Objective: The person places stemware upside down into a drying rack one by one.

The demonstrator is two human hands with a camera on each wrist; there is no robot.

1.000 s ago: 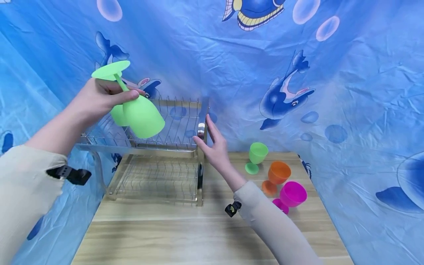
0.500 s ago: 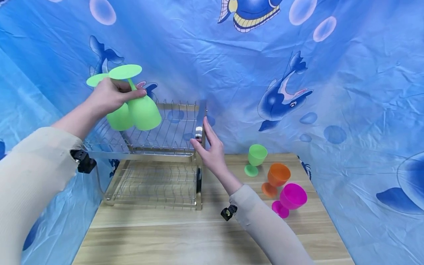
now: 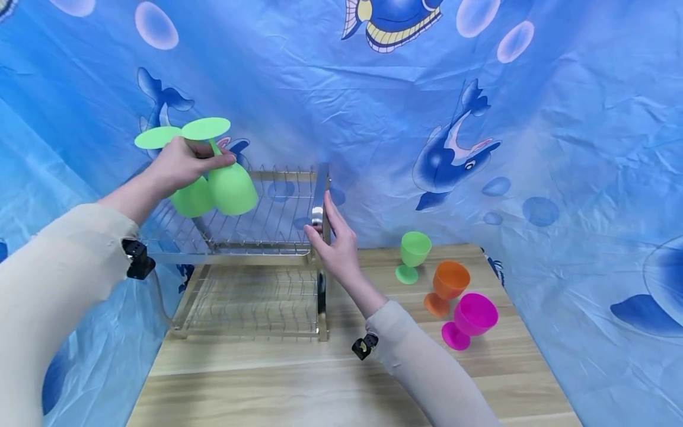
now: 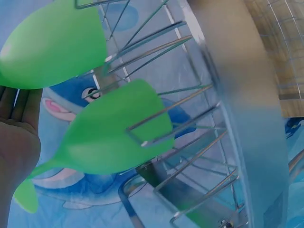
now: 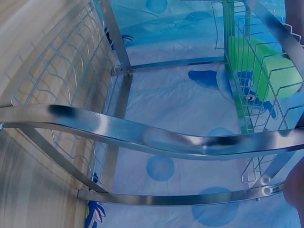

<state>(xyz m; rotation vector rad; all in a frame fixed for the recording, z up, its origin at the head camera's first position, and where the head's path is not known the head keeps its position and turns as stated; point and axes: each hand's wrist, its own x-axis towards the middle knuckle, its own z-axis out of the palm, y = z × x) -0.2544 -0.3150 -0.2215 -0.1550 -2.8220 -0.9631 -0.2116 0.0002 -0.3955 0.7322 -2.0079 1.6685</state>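
My left hand (image 3: 178, 166) holds a green plastic goblet (image 3: 233, 188) upside down by its stem, base upward, over the upper shelf of a two-tier metal dish rack (image 3: 272, 259). A second green goblet (image 3: 193, 197), also inverted, is close on its left, partly covered by the hand. In the left wrist view, that second goblet (image 4: 114, 128) sits among the rack's wires, its bowl behind some of them. At the rack's right side my right hand (image 3: 338, 240) holds the upright, thumb in front and fingers along the outer side.
Three more goblets stand upright on the wooden table (image 3: 341, 379), right of the rack: one green (image 3: 415, 249), one orange (image 3: 450, 280), one magenta (image 3: 476, 314). A blue curtain (image 3: 587, 148) printed with dolphins surrounds the table behind and at the sides.
The left hand has brought its goblet down from a tilt to nearly straight upside down, beside the second goblet, whose base now shows. My right hand keeps its place on the rack.
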